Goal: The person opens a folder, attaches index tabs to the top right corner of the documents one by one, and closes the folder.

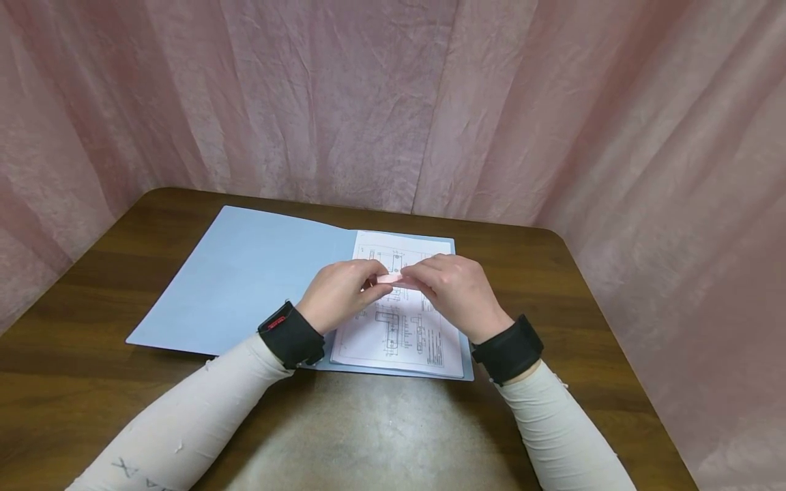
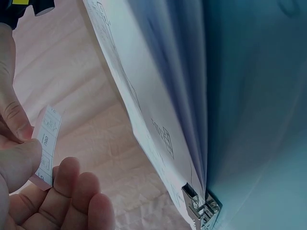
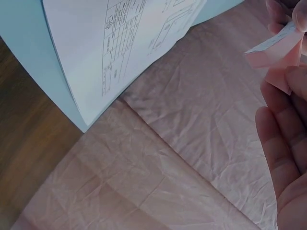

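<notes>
Over the open folder, a small pad of pink sticky notes (image 1: 388, 279) with a printed white face is held between both hands. My left hand (image 1: 338, 292) pinches the pad (image 2: 48, 143) between thumb and fingers. From the other side, the thumb and forefinger of my right hand (image 1: 457, 290) grip a pink leaf (image 3: 279, 80) that stands away from the pad's underside in the right wrist view. Whether the leaf is still joined to the pad cannot be made out. Beneath the hands lie white sheets (image 1: 362, 344) printed with technical drawings.
The light blue folder (image 1: 258, 266) lies spread on a brown wooden table (image 1: 516, 273), its bare cover to the left. A metal clip (image 2: 206, 211) sits at the sheets' edge in the left wrist view. Pink curtains (image 1: 344, 102) hang behind and beside the table.
</notes>
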Demonstrator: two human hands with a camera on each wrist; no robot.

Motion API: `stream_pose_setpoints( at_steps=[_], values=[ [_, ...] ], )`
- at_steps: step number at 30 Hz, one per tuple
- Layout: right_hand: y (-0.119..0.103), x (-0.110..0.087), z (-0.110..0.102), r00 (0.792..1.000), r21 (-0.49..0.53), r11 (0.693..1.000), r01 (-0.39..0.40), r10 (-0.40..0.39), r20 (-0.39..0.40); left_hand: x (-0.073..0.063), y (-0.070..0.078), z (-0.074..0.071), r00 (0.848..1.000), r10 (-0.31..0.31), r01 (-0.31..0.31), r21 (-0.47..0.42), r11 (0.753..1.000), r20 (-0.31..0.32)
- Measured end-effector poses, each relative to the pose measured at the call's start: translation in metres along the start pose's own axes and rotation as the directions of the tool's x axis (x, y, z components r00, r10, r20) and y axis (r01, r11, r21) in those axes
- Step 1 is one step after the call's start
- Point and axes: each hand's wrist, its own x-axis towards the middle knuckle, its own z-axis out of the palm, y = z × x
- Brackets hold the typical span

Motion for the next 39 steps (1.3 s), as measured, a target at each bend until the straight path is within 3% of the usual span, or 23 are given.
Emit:
stream_pose_setpoints(
  at_steps=[12,25,39],
  values=[
    [-0.0004,-0.0012,0.0005,0.999,-0.007,1.0,0.003,-0.003,-0.04,-0.0017,0.003,0.0018,1.0,-0.011,0.011,0.008,1.0,0.014],
    [-0.0046,0.0002,-0.0015,1.0,0.074,0.997,-0.027,0.027,-0.001,-0.004,0.005,0.0029,1.0,-0.005,0.005,0.006,1.0,0.015],
    [-0.0048,-0.0009,-0.0013,0.999,0.055,0.998,-0.039,0.038,0.033,-0.0053,0.0077,0.0031,1.0,0.004,-0.004,0.009,1.0,0.016]
  ],
)
